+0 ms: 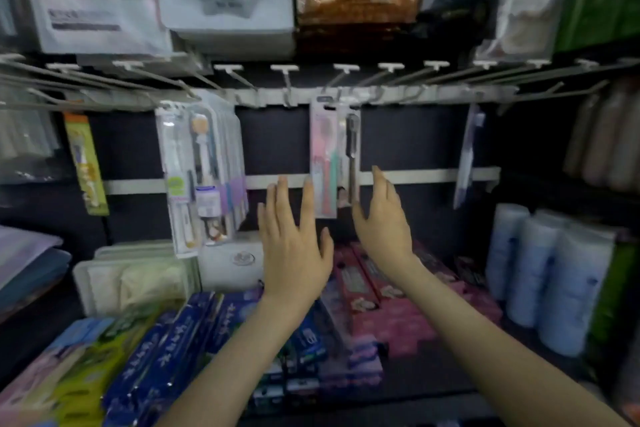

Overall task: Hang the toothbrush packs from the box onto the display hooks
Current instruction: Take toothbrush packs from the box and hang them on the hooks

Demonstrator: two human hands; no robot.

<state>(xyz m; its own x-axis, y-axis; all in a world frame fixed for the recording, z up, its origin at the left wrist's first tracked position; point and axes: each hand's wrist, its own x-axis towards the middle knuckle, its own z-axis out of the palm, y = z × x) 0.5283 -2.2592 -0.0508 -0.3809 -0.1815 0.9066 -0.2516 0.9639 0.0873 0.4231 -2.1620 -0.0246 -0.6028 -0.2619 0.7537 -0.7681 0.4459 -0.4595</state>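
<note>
Hands flank the hanging toothbrush packs at centre, left hand spread open just left of them, right hand spread open just right, neither gripping, while a thicker stack of packs hangs further left on the display hooks.

Dim aisle; I'm seeing light falling from above, leaving the back panel nearly black. Everything is smearing soft, and the hook rail is bowing toward the edges.
</note>
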